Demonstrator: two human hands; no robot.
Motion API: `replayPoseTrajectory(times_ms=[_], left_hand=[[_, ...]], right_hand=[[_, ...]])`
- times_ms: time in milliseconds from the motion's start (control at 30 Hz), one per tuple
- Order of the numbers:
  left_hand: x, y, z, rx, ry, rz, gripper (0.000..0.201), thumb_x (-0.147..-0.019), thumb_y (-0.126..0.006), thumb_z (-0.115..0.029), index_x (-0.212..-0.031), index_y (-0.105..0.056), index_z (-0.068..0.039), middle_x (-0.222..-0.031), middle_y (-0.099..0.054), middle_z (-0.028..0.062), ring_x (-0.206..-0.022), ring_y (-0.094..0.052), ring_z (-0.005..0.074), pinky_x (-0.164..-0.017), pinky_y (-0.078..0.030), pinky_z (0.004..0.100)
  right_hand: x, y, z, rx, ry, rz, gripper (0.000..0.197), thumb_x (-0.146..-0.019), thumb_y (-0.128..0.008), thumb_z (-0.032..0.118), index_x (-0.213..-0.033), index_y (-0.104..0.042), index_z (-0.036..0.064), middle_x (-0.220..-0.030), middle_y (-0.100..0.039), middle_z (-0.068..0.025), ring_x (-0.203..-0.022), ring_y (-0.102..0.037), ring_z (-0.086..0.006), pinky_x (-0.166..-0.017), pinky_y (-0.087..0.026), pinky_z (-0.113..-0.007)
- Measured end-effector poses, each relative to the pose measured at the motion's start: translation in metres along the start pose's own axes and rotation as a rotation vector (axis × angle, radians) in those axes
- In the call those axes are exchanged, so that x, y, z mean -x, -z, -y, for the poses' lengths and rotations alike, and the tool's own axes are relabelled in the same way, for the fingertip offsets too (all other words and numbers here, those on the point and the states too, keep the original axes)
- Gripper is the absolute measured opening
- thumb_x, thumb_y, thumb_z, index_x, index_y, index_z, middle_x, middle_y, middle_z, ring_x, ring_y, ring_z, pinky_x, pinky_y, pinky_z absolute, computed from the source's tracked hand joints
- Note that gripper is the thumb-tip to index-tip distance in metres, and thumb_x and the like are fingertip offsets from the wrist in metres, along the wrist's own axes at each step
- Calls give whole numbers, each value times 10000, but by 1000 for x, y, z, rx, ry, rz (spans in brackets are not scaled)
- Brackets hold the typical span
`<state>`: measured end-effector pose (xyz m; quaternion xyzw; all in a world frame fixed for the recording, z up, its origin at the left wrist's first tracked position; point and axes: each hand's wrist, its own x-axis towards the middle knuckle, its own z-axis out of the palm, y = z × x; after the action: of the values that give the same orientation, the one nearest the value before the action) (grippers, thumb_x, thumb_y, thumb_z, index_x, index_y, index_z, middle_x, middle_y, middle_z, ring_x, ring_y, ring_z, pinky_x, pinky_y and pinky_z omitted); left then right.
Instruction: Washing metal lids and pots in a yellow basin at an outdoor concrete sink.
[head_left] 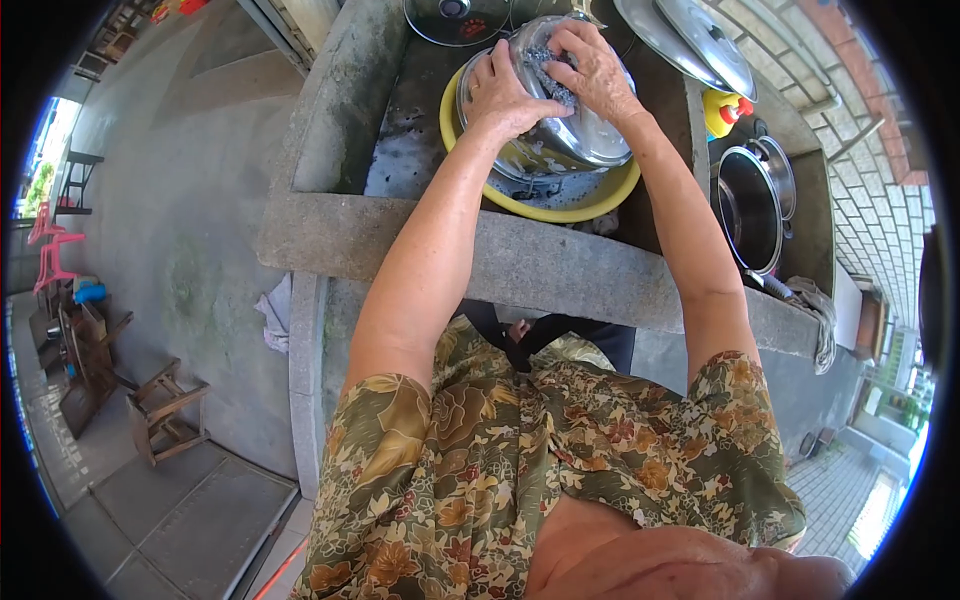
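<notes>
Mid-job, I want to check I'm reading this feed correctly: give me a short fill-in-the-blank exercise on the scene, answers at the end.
1. The round basin under the shiny metal vessel is coloured ____.
2. The fingers curled over the scouring pad belong to the ____ grip.
3. The shirt is printed with leaves and ____.

Missing words: yellow; right; flowers.

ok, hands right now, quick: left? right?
Left hand: open, spread on the metal pot.
Right hand: closed on the grey scrubber, against the pot.
</notes>
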<state>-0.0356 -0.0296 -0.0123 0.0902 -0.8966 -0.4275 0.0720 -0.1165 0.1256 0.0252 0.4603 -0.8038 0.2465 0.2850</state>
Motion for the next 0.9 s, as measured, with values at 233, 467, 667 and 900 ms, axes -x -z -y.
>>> replayPoseTrajectory(times_ms=[233, 467, 667, 900], left_hand=[[5, 4, -4, -30, 24, -33, 1338, -540, -899, -545, -1567, -122, -180, -1568, -246, 205, -1470, -228, 401, -1097, -310, 640], [2, -2, 1, -26, 0, -69, 1308, -544, -901, -530, -1557, -163, -157, -1527, -298, 214, -1437, -279, 422, -1079, -339, 629], [7, 2, 0, -33, -1, -82, 1282, -559, -902, -502, -1555, -181, -141, -1531, -295, 225, -1439, -276, 429, -1071, -338, 637], [3, 1, -4, 0, 54, -21, 1331, -537, -902, -527, -1558, -169, -92, -1553, -270, 200, -1464, -235, 415, -1119, -309, 608]], right_hand=[[-20, -26, -33, -246, -123, 152, 209, -868, -596, 182, -1033, -549, 62, -1006, -573, -183, -925, -582, -396, -810, -483, -438], [-21, -43, -83, -174, 49, 223, 387, -966, -542, 293, -1313, -556, 120, -1312, -561, -186, -1220, -520, -407, -1041, -423, -446], [-39, -17, -21, -9, 259, 322, 392, -990, -499, 334, -1296, -581, 104, -1335, -558, -161, -1247, -501, -405, -1042, -426, -462], [-57, -57, -35, -13, -107, 171, 298, -953, -575, 219, -1210, -598, 72, -1111, -612, -155, -1070, -584, -390, -905, -479, -467]])
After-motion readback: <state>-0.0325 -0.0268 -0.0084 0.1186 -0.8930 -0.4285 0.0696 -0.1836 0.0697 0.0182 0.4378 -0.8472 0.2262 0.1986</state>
